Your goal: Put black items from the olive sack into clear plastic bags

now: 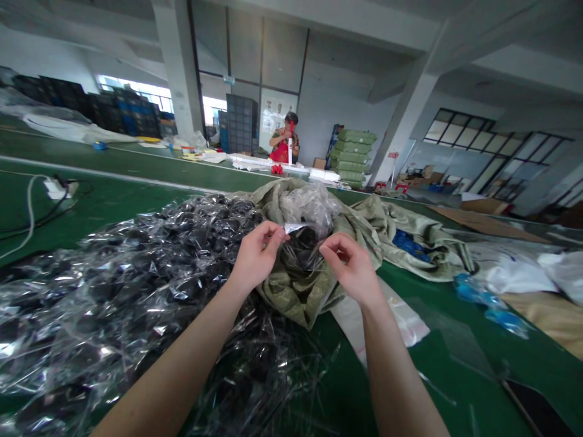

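Observation:
My left hand (259, 254) is closed, thumb and forefinger pinching the left edge of a small clear plastic bag (306, 246) with something dark inside. A white shiny strip shows by those fingertips. My right hand (350, 262) is closed in a pinch at the bag's right side. Behind and below the bag lies an open olive woven sack (291, 291), with crumpled clear plastic (307, 203) in its mouth. Left of my hands spreads a large heap of dark items in clear wrappers (150, 273); their exact kind is hard to make out.
A second woven sack (423, 243) with blue material lies to the right, near blue plastic pieces (492, 303). A phone (537, 408) rests at the lower right of the green table (359, 400). Across the table a person (285, 142) works before stacked green bales (353, 155).

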The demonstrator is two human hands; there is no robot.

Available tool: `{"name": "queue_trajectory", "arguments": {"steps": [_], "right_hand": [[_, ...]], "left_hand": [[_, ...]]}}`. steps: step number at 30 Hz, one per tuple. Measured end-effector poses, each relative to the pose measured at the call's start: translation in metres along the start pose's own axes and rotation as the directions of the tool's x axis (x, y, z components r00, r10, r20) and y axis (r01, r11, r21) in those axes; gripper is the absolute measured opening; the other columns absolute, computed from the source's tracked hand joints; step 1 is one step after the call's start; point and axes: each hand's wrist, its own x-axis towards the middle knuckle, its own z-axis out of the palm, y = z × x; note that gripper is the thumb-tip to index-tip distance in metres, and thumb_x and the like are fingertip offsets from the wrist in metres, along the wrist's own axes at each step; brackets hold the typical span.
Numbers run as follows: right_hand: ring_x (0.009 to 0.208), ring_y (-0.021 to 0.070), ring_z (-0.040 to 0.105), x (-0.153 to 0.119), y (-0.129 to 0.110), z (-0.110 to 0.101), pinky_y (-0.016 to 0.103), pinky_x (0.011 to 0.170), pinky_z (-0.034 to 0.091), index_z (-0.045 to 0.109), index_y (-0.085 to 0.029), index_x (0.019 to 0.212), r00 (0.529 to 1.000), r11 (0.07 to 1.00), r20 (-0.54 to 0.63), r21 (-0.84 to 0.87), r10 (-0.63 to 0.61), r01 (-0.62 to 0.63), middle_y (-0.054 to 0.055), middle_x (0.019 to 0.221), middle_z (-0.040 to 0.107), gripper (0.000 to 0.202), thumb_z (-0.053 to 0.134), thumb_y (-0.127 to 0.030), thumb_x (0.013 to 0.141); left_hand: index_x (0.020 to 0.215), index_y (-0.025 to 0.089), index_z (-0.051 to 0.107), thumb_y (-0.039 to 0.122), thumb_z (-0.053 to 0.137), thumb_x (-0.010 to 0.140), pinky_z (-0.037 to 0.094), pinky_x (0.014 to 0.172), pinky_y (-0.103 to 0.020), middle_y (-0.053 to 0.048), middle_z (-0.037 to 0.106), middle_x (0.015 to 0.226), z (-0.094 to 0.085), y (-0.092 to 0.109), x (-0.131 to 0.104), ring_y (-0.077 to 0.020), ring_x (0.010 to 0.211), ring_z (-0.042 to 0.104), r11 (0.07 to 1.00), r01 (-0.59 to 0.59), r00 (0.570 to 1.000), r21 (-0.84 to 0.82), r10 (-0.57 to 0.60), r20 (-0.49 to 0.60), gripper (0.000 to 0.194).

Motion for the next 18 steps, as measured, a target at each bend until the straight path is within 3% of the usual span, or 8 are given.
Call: {"name": "queue_trajectory", "arguments": {"steps": [3,7,13,18], "right_hand": [[0.070,0.0145,0.054,0.003,0.004,0.003,0.026,0.062,0.041,0.058,-0.020,0.075,0.997,0.997,-0.054,0.060,0.054,-0.050,0.001,0.077,0.058,0.017,0.058,-0.033,0.086],[0.065,0.0143,0.054,0.003,0.005,0.008,0.026,0.059,0.042,0.061,-0.020,0.075,0.981,0.964,0.062,0.186,0.184,-0.192,0.000,0.071,0.060,0.017,0.063,-0.036,0.081],[0.069,0.0157,0.061,0.001,0.001,0.012,0.028,0.063,0.049,0.062,-0.021,0.080,0.931,0.841,0.189,0.401,0.312,-0.363,0.000,0.072,0.066,0.019,0.068,-0.039,0.078],[0.069,0.0147,0.061,0.002,0.001,0.015,0.027,0.061,0.048,0.068,-0.019,0.081,0.933,0.827,0.151,0.432,0.326,-0.359,0.001,0.073,0.067,0.021,0.070,-0.040,0.076]], "left_hand": [[0.079,0.017,0.060,0.038,0.054,0.089,0.051,0.070,-0.026,-0.004,0.070,0.077,0.001,0.005,-0.001,-0.0147,0.072,0.065,0.988,0.034,0.998,-0.148,-0.041,-0.046,0.025],[0.078,0.017,0.059,0.040,0.059,0.085,0.051,0.051,-0.023,-0.004,0.070,0.077,0.003,0.011,-0.002,-0.0147,0.063,0.066,0.950,0.118,0.985,-0.289,-0.148,-0.086,0.024],[0.075,0.017,0.059,0.039,0.062,0.083,0.051,0.041,-0.022,-0.003,0.069,0.071,0.005,0.009,-0.002,-0.0140,0.054,0.064,0.925,0.192,0.968,-0.327,-0.234,-0.093,0.024],[0.075,0.016,0.061,0.039,0.062,0.082,0.052,0.041,-0.022,-0.004,0.069,0.069,0.008,0.006,-0.002,-0.0152,0.055,0.065,0.925,0.208,0.963,-0.318,-0.250,-0.097,0.023]]}}
